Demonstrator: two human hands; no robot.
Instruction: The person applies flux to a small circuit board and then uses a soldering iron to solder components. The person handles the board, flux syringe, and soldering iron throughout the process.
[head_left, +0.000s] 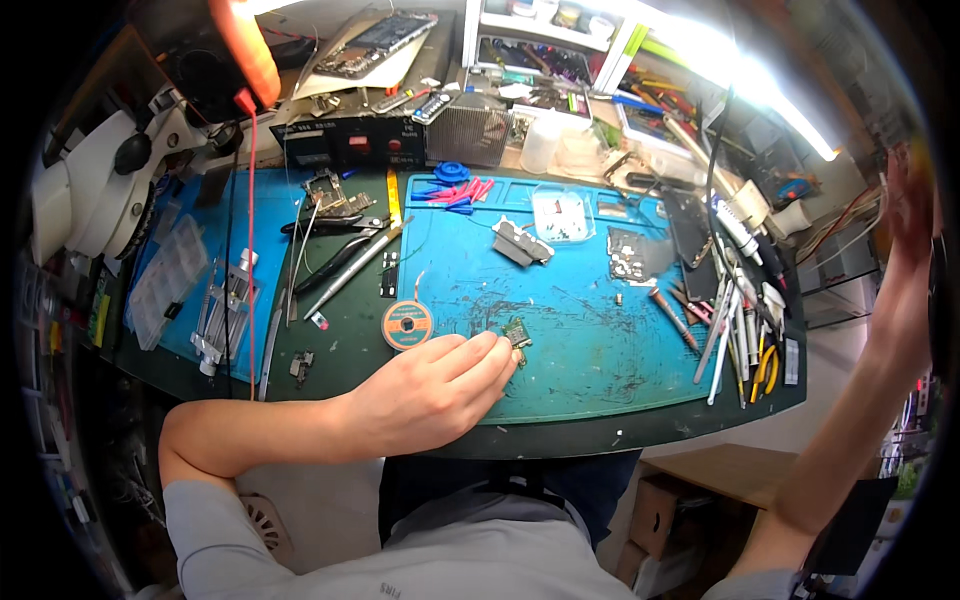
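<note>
My left hand (435,390) rests over the front of the blue work mat (590,375). Its fingers are pinched on the edge of a small green circuit board (516,332), which is partly covered by the fingertips. Just beyond that hand lies a round orange spool of desoldering braid (407,324). My right hand (908,205) is raised at the far right rim, away from the bench. Its fingers look stretched out but are dim and blurred there, and I make out nothing in them.
Tweezers, pens and yellow-handled pliers (766,370) crowd the mat's right side. A grey metal part (522,243) and a clear tray (562,215) sit toward the back. At left are a metal board clamp (228,315) and a white microscope (95,190). A red cable (252,250) hangs down.
</note>
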